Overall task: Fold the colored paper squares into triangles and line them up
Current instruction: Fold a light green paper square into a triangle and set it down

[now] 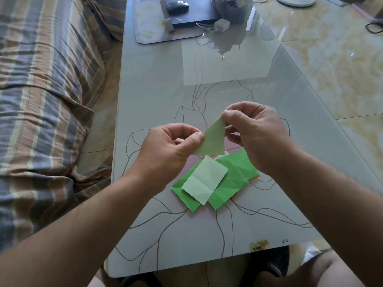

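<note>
A pale green paper folded into a triangle (213, 140) hangs in the air above the glass table (186, 90). My left hand (172, 148) pinches its left edge between thumb and forefinger. My right hand (255, 135) pinches its top corner. Below them a loose pile of papers lies on the table: a pale green creased square (204, 180) on top of bright green sheets (230, 183), with a sliver of orange paper (257, 177) showing under the pile's right side.
A striped sofa (41, 100) runs along the table's left side. At the far end sit a mouse pad (149, 19), a dark laptop (192, 15) with a mouse (178, 5), a white charger (221, 24) and a plant pot (234, 9). Tiled floor lies to the right.
</note>
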`<state>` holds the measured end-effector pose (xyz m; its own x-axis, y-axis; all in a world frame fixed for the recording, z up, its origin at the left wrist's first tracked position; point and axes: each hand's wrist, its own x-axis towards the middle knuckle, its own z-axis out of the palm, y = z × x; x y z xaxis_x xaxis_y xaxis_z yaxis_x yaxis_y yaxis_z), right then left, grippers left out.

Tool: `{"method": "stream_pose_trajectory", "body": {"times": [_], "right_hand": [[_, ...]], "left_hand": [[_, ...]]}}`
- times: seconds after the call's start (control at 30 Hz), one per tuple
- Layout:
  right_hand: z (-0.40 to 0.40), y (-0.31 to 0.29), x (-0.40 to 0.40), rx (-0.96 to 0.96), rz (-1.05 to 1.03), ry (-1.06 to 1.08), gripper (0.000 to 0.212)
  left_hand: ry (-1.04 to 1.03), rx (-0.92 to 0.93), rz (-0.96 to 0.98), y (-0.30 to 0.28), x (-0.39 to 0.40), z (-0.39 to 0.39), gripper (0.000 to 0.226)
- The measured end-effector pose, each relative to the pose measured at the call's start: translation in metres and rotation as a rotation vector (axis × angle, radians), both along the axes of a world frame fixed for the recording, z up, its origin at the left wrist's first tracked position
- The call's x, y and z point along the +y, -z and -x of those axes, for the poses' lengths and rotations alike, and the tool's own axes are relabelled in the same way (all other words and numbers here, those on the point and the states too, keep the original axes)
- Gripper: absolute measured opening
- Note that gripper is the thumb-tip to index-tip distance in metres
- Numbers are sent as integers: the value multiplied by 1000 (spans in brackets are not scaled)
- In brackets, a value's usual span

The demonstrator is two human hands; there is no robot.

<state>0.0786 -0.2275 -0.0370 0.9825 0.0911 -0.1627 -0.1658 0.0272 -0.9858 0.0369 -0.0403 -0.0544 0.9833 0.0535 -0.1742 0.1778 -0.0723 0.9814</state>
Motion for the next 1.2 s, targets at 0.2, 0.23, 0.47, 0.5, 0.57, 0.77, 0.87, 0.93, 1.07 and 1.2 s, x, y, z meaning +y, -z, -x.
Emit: {"method": "stream_pose_trajectory", "body": {"times": [0.2, 0.23, 0.47, 0.5, 0.57, 0.77, 0.87, 0.93, 1.07, 1.2], "right_hand": [[-3, -2, -3, 21, -24, 26, 17], [-4, -2, -4, 18, -23, 25, 17], [-5, -3, -6, 27, -34, 37, 16], [-6, -3, -8, 29, -38, 43, 16], [-8, -4, -9, 31, -47, 49, 18], [-7, -3, -9, 31, -42, 44, 19], [-9, -5, -10, 43, -53, 59, 19], [-10, -6, -11, 46, -61, 67, 18], [-10, -6, -11, 43, -56, 64, 17], [-10, -6, -11, 45, -60, 67, 17]], "left_hand": [[-20, -13, -52, 1, 0, 1, 7], [-17, -19, -50, 1, 0, 2, 7], [-2, -19, -33, 0, -1, 2, 9], [-15, -12, -30, 0, -2, 2, 9], [-27, -7, -30, 0, -2, 2, 9], [-1, -12, -43, 1, 1, 1, 11], [-20, -7, -32, 0, 0, 2, 9], [-32, -8, -20, 0, 0, 2, 7], [-5, -16, -16, 0, 2, 2, 8], [-32, -7, -44, 0, 2, 1, 8]]}}
